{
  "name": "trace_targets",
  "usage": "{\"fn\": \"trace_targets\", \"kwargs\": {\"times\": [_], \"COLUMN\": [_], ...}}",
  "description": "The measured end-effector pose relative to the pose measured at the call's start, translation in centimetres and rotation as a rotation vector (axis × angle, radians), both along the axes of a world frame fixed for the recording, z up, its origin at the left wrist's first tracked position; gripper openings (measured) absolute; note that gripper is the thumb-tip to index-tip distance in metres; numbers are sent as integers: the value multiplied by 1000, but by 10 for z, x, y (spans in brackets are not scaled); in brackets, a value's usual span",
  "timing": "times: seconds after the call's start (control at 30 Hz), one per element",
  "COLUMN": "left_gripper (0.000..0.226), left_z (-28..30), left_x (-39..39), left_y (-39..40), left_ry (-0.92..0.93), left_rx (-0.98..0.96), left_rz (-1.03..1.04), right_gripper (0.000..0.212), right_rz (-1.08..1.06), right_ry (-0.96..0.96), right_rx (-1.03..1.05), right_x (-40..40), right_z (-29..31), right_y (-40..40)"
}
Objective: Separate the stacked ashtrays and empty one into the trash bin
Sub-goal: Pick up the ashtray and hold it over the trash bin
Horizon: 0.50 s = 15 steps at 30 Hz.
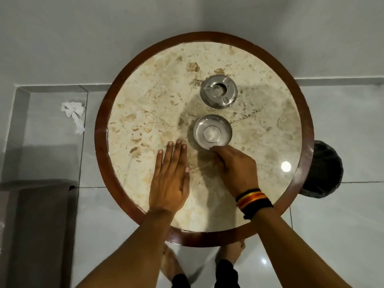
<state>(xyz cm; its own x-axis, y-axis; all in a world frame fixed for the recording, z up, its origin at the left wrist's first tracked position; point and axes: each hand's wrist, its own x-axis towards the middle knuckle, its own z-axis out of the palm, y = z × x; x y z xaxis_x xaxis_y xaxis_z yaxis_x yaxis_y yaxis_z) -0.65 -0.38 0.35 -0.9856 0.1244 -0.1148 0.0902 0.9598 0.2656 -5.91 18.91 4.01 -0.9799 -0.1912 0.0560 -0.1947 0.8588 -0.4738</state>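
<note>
Right hand point(234, 169) fingers point(216, 149) curled down onto the near rim of the open ashtray dish point(212, 130), tips touching or pinching the edge; exact grip hidden by the knuckles, so cannot tell if it is closed on the rim or only resting. Striped thread bands point(252, 201) wrap the right wrist. Left hand point(169, 181) flat, palm down on the table point(145, 96), fingers straight and together, thumb alongside, holding nothing, just left of the dish and apart from it. Dish is shallow polished metal, sits near the middle of the tabletop, slightly toward the right edge; inside, a small pale patch of ash or residue at the centre, otherwise bare. Second metal piece, the notched ashtray top point(218, 92), sits toward the far edge, just beyond the dish, apart from it, not stacked; has cut notches in the rim and a round centre opening, greyish ash visible inside. Table is round, beige marble top with dark wood rim. Trash bin point(324, 169), dark, on the floor just past the right edge of the table, partly hidden by the rim; contents not discernible. Crumpled white paper point(73, 115) on the floor tiles well off the left edge. Bare feet point(239, 249) visible under the near edge.
</note>
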Motion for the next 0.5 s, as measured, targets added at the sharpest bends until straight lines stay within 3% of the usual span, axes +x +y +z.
{"fn": "trace_targets", "kwargs": {"times": [0.23,0.5], "left_gripper": [63,64], "left_z": [-1,-2], "left_x": [-5,-7], "left_y": [-1,2], "left_ry": [2,39], "left_rx": [-26,8], "left_rz": [-129,-186], "right_gripper": [16,16], "right_rz": [-223,-913], "right_ry": [123,-1], "right_rx": [-113,-560], "right_x": [20,44], "right_z": [22,11], "right_y": [96,216]}}
